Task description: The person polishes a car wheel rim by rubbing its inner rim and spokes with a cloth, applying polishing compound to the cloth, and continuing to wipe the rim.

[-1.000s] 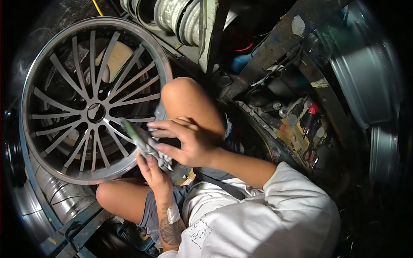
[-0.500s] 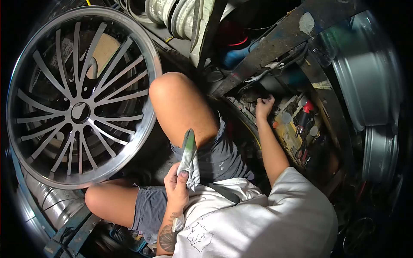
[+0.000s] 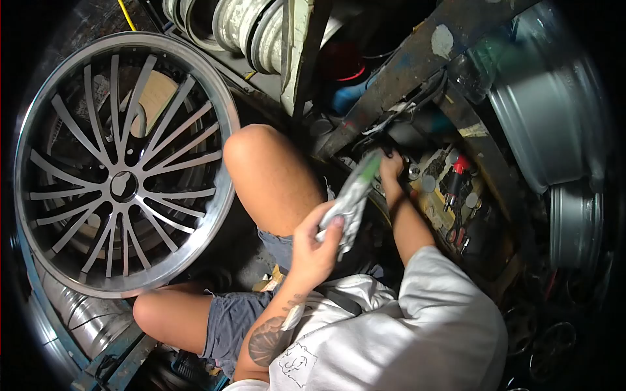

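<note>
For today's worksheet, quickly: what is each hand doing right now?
Left hand: closed on a crumpled grey rag with a green tip.
Right hand: reaching among parts on the cluttered tray; grip cannot be told.

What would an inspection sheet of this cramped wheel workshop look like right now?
Surface: cluttered tool tray at the person's right.
Job's things: folded, green-tipped strip; spoked alloy wheel by the left knee.
Clutter: red-capped item and round caps in the tray.
Hands: left hand grips the strip; right hand reaches into the tray, its hold unclear.
Cables: yellow cord at the top left.
Surroundings: bare rims right, white rims above.
</note>
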`<state>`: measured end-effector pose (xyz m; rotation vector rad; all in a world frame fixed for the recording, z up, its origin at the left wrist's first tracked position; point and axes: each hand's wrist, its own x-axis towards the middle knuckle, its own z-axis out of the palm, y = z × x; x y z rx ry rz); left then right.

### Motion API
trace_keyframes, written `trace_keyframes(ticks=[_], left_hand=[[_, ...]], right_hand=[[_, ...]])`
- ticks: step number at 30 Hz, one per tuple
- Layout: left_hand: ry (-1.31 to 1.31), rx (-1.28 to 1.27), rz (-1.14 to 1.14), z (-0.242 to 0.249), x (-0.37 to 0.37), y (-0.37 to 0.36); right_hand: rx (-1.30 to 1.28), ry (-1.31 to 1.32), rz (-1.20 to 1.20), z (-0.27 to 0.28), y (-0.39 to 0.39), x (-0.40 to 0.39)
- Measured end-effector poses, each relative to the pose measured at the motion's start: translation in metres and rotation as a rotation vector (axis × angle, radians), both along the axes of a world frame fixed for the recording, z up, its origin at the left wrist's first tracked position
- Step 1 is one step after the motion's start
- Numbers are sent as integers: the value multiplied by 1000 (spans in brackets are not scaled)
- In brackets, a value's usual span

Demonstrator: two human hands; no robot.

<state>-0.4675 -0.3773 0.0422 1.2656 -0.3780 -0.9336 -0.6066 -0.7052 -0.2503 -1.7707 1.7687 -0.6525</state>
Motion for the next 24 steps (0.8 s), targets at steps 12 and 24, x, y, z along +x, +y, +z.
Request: trace_keyframes(ticks=[12,24], left_hand=[[10,-64,-131,-43,-6,-67],[-307,78,-58,-21,-6,-58]], right_hand=[[-52,-954,419,232,69,-7],[-265,253,937,362,84,10]])
